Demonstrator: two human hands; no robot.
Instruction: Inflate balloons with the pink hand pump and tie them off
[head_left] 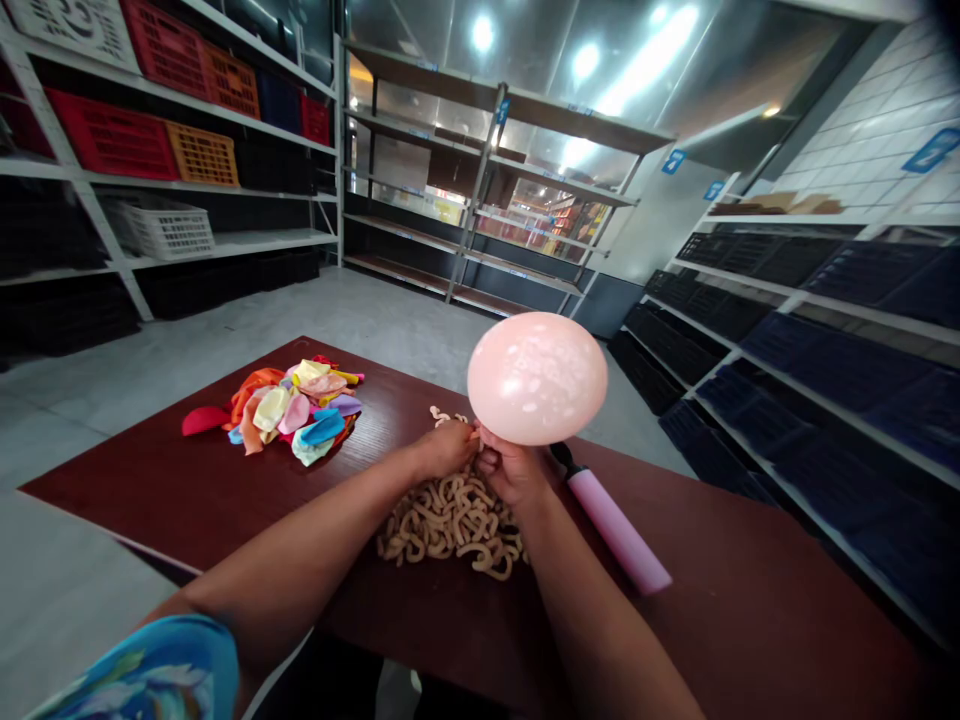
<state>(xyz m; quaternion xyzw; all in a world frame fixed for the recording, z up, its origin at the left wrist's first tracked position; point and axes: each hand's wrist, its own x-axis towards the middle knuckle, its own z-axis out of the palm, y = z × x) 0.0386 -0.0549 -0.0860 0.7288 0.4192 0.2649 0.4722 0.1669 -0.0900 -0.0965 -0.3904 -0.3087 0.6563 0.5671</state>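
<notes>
An inflated pink balloon (538, 378) with pale spots stands above my hands, its neck end down at my fingers. My right hand (511, 470) is closed around the balloon's neck. My left hand (451, 447) is closed against it, fingertips pinched at the same spot; the neck itself is mostly hidden. Beneath both hands lies a heap of tan curled pieces (457, 520). To the right, a pink hand pump (619, 530) with a black nozzle rests on the dark red table (420, 610).
A pile of uninflated balloons (296, 405) in several colours lies on the table's left part. Shelves with red and orange crates (112, 133) stand at the left, a metal rack (469, 240) behind, and shelves of dark crates (840, 350) at the right.
</notes>
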